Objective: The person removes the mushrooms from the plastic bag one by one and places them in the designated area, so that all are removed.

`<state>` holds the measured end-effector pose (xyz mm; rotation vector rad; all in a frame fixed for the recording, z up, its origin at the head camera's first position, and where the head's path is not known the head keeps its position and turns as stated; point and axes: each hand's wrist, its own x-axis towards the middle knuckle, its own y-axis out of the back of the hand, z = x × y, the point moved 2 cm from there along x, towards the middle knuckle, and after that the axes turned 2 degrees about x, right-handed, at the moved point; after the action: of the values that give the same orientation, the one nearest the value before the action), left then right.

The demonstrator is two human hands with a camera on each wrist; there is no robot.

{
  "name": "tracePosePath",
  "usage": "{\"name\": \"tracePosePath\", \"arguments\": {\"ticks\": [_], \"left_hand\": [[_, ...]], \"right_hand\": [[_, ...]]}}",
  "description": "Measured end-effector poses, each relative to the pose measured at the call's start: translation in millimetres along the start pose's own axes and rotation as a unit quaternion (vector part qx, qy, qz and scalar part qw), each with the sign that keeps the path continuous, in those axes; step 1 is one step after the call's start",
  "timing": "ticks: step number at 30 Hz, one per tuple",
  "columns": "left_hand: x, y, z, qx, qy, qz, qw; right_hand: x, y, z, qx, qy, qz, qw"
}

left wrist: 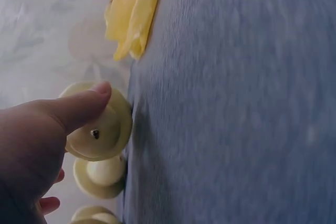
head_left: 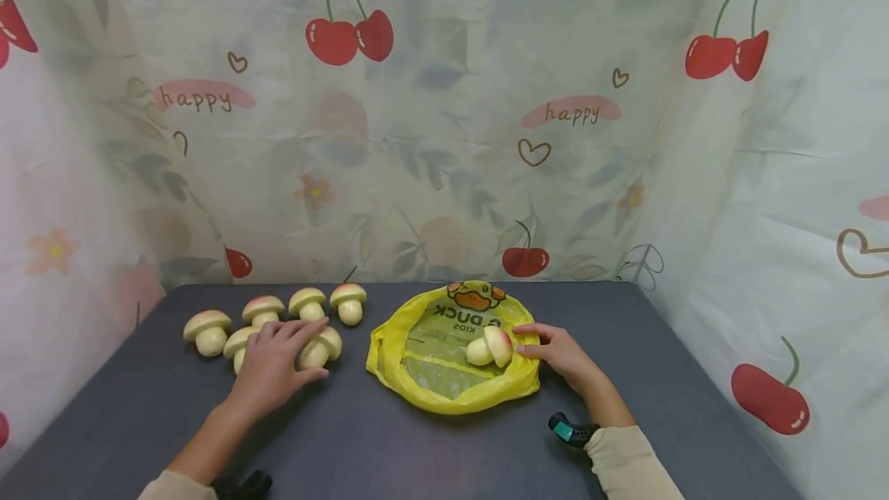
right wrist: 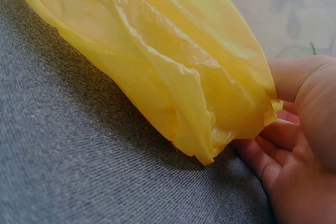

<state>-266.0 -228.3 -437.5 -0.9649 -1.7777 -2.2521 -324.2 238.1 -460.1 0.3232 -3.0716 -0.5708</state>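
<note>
A toy mushroom with a pale stem and a domed cap sits between the thumb and fingers of my left hand. In the left wrist view the thumb lies across this mushroom; part of the grip is hidden behind it. My right hand pinches the right rim of a yellow plastic bag printed with a duck. The bag's mouth is spread open on the table. One mushroom with a reddish cap lies inside the bag, close to the right fingers. The right wrist view shows the crumpled bag edge at the fingers.
Several more mushrooms stand at the table's back left, among them one at the far left and one nearest the bag. The dark table meets a cherry-printed curtain at its back and sides.
</note>
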Motion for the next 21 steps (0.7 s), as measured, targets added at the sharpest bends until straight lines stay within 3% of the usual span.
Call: {"name": "tracePosePath", "arguments": {"ticks": [6, 13, 21], "left_hand": [[-1.9, 3.5, -10.8, 0.026, 0.01, -0.017, 0.9995], [0.2, 5.3, -20.7, 0.059, 0.045, -0.035, 0.9966], [-0.1, 15.3, -26.8, 0.036, 0.051, -0.062, 0.9961]], "right_hand": [[-0.8, -0.4, -1.3, 0.003, -0.001, -0.002, 1.0], [1.1, 0.2, 1.6, 0.0, -0.005, 0.002, 1.0], [2.7, 1.4, 3.7, -0.003, -0.005, 0.002, 1.0]]}}
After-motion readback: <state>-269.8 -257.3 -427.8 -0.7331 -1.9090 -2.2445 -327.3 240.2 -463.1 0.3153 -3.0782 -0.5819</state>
